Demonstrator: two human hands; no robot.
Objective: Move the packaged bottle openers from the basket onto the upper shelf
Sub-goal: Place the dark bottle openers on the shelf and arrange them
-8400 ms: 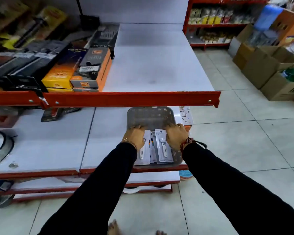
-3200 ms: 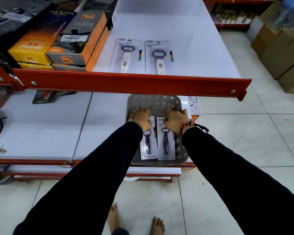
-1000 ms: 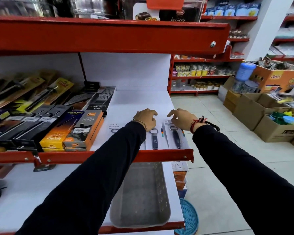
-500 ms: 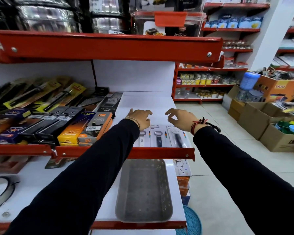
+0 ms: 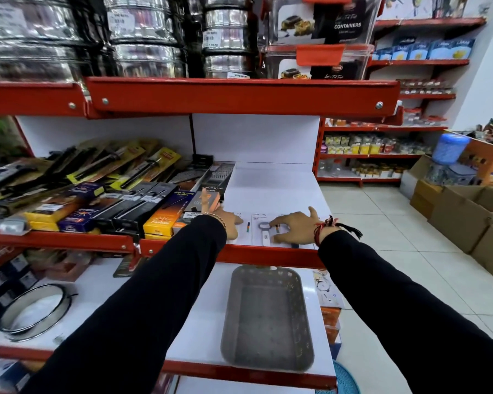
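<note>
Several packaged bottle openers (image 5: 264, 232) lie flat in a row at the front right of the white upper shelf (image 5: 273, 189). My left hand (image 5: 225, 221) rests on the leftmost pack with its fingers spread and two of them lifted. My right hand (image 5: 293, 227) is spread over the right-hand packs, fingertips touching the card of the white-handled opener. A dark handle tip shows below the right palm. The grey perforated basket (image 5: 268, 314) stands on the lower shelf beneath my arms, with nothing in it.
Boxed lighters and carded kitchen tools (image 5: 160, 214) fill the upper shelf to the left, right beside my left hand. A red shelf edge (image 5: 239, 93) with steel tins overhangs above. A metal ring (image 5: 32, 311) lies at the lower left. Cardboard boxes (image 5: 464, 220) stand on the floor at right.
Both hands have come down from hovering behind the packs and now lie spread on them near the shelf's front edge. The basket has stayed empty.
</note>
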